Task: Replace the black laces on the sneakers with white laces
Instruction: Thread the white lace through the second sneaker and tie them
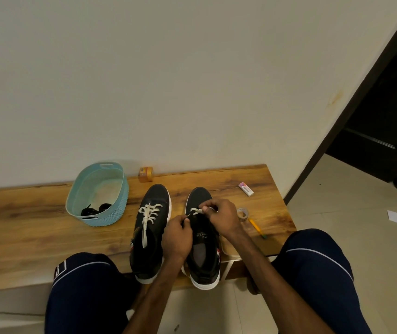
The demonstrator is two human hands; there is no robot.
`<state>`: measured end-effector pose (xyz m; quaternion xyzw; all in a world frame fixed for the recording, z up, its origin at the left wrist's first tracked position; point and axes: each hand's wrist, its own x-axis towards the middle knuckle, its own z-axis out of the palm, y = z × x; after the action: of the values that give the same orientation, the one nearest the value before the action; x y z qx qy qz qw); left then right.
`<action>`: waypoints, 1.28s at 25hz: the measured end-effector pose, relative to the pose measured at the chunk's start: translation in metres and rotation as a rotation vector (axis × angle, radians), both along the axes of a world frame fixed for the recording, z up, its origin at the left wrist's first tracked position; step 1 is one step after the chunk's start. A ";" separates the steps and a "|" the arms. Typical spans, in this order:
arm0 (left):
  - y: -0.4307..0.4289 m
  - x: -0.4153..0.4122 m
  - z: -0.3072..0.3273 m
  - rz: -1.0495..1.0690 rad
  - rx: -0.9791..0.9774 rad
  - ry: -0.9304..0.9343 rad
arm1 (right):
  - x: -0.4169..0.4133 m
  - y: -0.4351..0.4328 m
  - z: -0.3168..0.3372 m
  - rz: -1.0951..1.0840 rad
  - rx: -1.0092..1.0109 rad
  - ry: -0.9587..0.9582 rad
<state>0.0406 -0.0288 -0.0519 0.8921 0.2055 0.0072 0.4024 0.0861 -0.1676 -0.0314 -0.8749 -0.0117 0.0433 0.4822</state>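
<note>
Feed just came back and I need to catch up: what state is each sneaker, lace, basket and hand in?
Left sneaker: laced in white, one end hanging loose.
Right sneaker: white lace only at the toe-end eyelets.
Black laces: lying in the basket.
Left hand: pinching the white lace.
Right hand: pinching that lace too.

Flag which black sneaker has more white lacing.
The black white-soled sneaker beside the light-blue plastic basket: several white crossings show. The other sneaker shows white lace only near its toe, pinched by left hand and right hand.
</note>
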 end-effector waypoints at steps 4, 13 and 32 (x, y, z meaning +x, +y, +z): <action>0.004 0.005 -0.005 0.042 -0.103 0.063 | -0.004 0.012 -0.012 -0.007 0.034 0.028; 0.000 0.006 -0.006 0.086 -0.142 0.049 | -0.004 0.012 -0.018 -0.002 0.046 0.068; 0.004 0.008 -0.008 0.012 -0.037 -0.031 | -0.003 0.008 -0.013 0.210 -0.134 0.004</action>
<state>0.0483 -0.0253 -0.0600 0.8830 0.2048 0.0195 0.4219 0.0835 -0.1597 -0.0445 -0.8991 -0.0994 0.0960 0.4153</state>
